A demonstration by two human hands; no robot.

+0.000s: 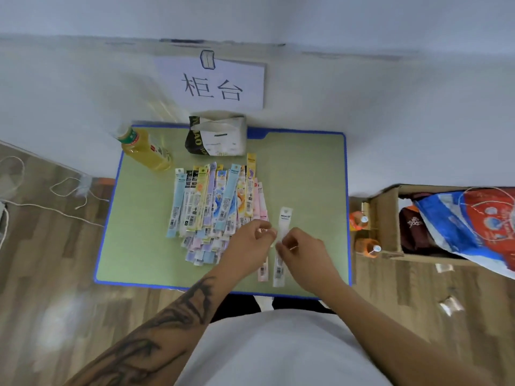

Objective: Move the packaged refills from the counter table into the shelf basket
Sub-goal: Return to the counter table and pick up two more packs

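The refills are long, narrow flat packets in pale blue, yellow, pink and white with barcodes, fanned in a pile at the middle of the green table. The right hand pinches a white packet near the front edge. The left hand, fingers curled, holds that same packet, a pink packet partly beneath it.
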